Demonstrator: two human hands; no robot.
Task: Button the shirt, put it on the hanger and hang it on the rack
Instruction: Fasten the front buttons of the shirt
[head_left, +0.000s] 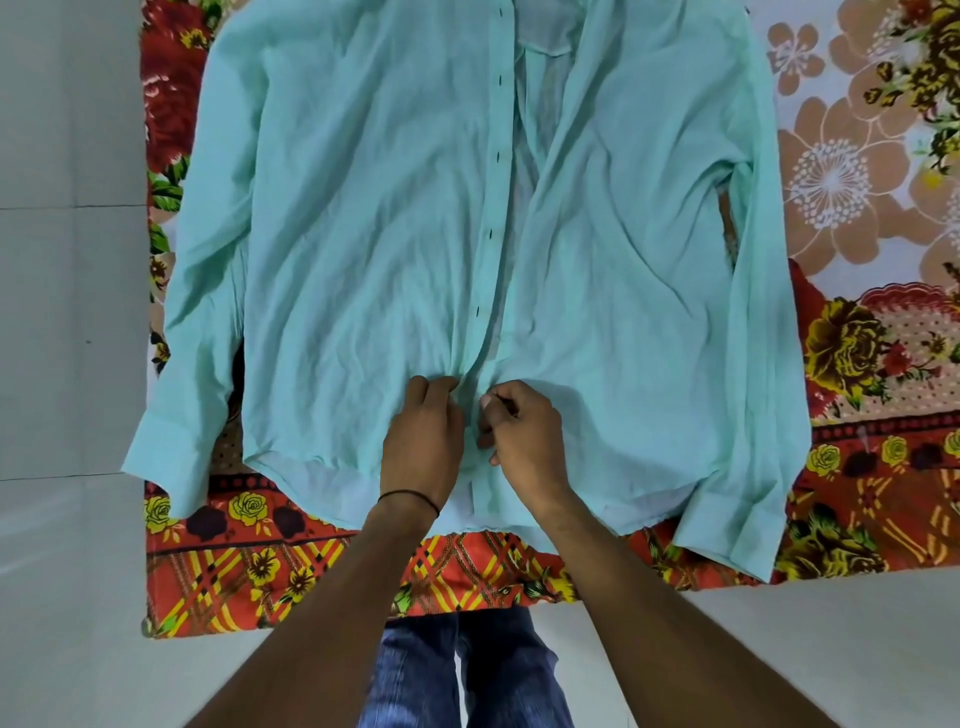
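Floral bedsheet, pale floor.

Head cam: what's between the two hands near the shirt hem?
Only the pale mint-green button-up shirt: its front placket runs between left hand and right hand, both pinching the fabric. Head view.

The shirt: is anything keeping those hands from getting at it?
Nothing visible does: the left hand and right hand both pinch the mint-green shirt at its front edges near the hem.
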